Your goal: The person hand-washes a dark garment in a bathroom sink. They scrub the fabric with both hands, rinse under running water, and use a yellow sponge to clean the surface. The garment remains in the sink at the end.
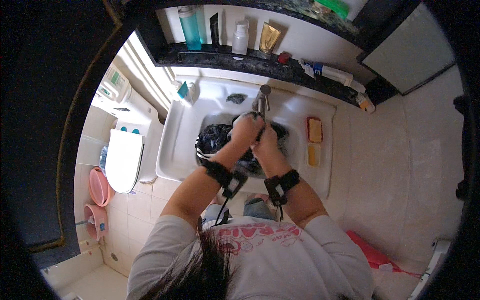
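In the white sink (172, 150) lies a wet black garment (215, 137) with white stripes along one edge, bunched up in the basin. Just in front of the metal faucet (264, 94), my left hand (246, 129) is closed around a dark fold of it. My right hand (266, 138) grips the cloth too, close beside and slightly below the left one. Suds cling to the fingers and the basin. Part of the garment is hidden beneath my wrists and forearms.
Two soap bars in dishes (314, 131) sit on the sink's right side; a small white bottle (186, 94) stands at its back left. Bottles and tubes (240, 37) line the black shelf (225, 61) behind. A toilet (125, 160) and pink basins (100, 186) are on the left.
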The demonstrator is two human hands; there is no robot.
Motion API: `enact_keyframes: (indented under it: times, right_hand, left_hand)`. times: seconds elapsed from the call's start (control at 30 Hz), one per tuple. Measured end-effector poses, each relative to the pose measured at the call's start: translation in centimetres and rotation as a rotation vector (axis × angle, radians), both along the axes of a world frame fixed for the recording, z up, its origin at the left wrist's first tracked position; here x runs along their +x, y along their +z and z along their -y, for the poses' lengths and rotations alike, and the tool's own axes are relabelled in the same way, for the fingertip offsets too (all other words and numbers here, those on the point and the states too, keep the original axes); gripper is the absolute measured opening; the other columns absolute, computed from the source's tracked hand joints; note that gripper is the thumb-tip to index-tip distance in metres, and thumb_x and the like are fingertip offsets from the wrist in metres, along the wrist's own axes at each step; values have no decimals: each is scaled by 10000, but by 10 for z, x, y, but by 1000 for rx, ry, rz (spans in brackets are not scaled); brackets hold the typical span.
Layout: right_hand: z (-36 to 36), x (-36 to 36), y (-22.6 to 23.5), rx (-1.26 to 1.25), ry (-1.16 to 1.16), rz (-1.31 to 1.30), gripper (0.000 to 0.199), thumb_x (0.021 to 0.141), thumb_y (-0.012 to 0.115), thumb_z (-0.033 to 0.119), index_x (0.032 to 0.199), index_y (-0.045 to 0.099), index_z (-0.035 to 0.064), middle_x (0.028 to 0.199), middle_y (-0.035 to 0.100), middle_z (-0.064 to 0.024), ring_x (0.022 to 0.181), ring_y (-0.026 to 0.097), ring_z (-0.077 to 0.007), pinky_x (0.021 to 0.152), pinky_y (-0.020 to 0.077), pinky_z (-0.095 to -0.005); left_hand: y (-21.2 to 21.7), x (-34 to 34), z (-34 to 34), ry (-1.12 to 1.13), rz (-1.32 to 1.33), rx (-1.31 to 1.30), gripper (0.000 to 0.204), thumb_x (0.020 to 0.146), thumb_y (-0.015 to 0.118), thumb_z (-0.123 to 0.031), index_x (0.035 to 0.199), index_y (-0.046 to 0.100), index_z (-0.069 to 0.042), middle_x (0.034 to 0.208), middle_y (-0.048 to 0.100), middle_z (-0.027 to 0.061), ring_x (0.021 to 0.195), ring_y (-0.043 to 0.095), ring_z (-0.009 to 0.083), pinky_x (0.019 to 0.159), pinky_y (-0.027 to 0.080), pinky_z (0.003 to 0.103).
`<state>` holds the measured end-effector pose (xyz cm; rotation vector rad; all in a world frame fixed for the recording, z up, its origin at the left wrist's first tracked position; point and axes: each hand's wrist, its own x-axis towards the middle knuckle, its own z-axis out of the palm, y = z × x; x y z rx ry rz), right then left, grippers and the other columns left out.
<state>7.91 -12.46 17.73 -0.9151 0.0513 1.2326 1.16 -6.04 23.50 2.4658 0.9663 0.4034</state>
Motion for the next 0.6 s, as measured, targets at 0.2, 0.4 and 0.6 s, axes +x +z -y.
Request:
enact_keyframes:
  times: [0.2, 0.4, 0.6]
  right_hand:
    - [-1, -5, 9, -196, -206, 134, 248, 896, 442, 304, 905, 510, 66, 758, 543, -72, 614, 534, -215, 520, 431, -345]
    - [14, 19, 26, -88, -77, 314, 511, 879, 402, 542, 1072, 535, 89, 978, 613, -44, 861, 580, -221, 696, 462, -425]
    - [23, 32, 28, 52, 85, 82, 413, 866, 522, 403, 1145, 522, 99, 1027, 603, -67, 945, 585, -247, 724, 512, -383]
  left_hand:
    - [-34, 1, 0, 206, 148, -331, 221, 799, 535, -230, 866, 586, -25, 987, 591, 214, 902, 575, 380, 768, 480, 432]
    - [-80, -24, -14, -193, 421, -193, 373, 837, 540, -252, 1134, 515, -27, 963, 601, 82, 955, 570, 237, 876, 443, 321]
    - [-115, -15, 43, 57, 889, -1327, 279, 862, 557, -278, 1054, 542, -75, 914, 570, 63, 859, 552, 219, 766, 444, 349]
